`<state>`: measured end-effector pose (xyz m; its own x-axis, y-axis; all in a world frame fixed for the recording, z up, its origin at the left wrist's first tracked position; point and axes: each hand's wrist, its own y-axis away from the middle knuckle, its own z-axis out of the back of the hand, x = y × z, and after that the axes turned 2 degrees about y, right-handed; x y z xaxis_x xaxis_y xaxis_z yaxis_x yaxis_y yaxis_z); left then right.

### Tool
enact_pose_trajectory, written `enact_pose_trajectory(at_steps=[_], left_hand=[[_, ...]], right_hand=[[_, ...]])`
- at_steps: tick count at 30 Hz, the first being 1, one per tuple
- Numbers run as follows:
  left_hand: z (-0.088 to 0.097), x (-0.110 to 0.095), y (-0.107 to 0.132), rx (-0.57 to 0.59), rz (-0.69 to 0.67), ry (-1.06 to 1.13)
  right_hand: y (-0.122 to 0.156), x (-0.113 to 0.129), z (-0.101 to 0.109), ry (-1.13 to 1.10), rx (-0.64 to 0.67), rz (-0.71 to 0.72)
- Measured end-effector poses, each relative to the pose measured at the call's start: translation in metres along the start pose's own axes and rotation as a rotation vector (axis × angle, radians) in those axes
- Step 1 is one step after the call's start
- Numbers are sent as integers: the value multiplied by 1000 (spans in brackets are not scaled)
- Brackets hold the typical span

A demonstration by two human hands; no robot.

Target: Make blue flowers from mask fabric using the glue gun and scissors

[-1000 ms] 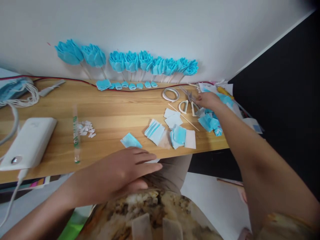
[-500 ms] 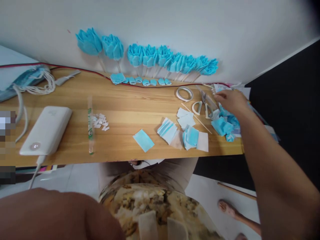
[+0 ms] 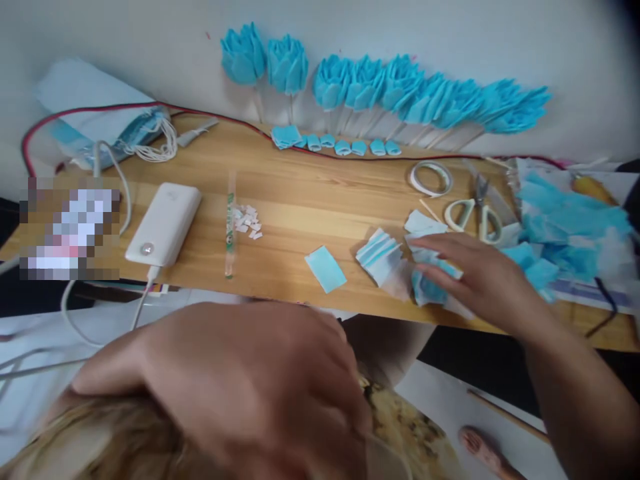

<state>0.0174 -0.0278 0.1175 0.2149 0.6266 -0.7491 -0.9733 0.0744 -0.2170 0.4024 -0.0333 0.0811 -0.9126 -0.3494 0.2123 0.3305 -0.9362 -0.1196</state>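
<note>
Large and close to the camera, my left hand (image 3: 260,367) is closed in front of the table edge, back of the hand up. Its fingers curl down out of sight, so what they hold, if anything, is hidden. My right hand (image 3: 475,273) is open, fingers and thumb apart, over the blue and white fabric pieces (image 3: 430,287). Beside it lies a stack of striped blue and white pieces (image 3: 380,257). A single blue rectangle (image 3: 326,269) lies farther left. Scissors (image 3: 480,207) and a roll of tape (image 3: 431,179) lie just beyond my right hand.
Blue fabric flowers (image 3: 360,83) on sticks lean along the wall, with small blue pieces (image 3: 343,147) before them. A power bank (image 3: 165,223), clear tube (image 3: 230,227) and white scraps (image 3: 247,220) are at left. A crumpled blue pile (image 3: 570,220) lies right. A red-black cable runs behind.
My right hand has moved from the far right pile back toward me, over the fabric pieces. My left hand has risen into view. The camera view has shifted left.
</note>
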Motion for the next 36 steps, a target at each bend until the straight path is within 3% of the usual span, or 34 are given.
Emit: enact_pose_trajectory(at_steps=[2, 3, 5, 8, 11, 13, 16, 21, 24, 27, 30, 33, 36], left_hand=[[33, 27, -21, -72, 79, -44], [40, 39, -23, -145, 166, -126], [40, 60, -13, -309, 391, -370], [26, 90, 16, -451, 708, -706], [23, 115, 34, -508, 925, -821], [27, 124, 39, -494, 991, -789], [35, 124, 45, -454, 971, -688], [40, 116, 69, -394, 789, -647], [41, 113, 74, -436, 709, -697], [43, 106, 57, -510, 626, -721], [47, 98, 25, -558, 531, -646], [51, 92, -7, -665, 516, -409], [56, 87, -31, -767, 530, -50]], right_hand=[[-5, 15, -12, 18, -6, 187], [-9, 21, -18, 33, -12, 250], [-17, 28, -29, 66, -19, 326], [-27, 31, -44, 119, -17, 390], [-32, 29, -54, 154, -19, 417], [-31, 25, -56, 152, -22, 410], [-22, 14, -54, 148, -17, 369], [-5, -8, -38, 90, 11, 223], [-3, -8, -26, -20, -19, 129], [-12, 12, -23, -41, -82, 100], [-27, 46, -35, -3, -54, 95], [-44, 78, -54, 22, 30, 21], [-59, 96, -67, -27, 83, -35]])
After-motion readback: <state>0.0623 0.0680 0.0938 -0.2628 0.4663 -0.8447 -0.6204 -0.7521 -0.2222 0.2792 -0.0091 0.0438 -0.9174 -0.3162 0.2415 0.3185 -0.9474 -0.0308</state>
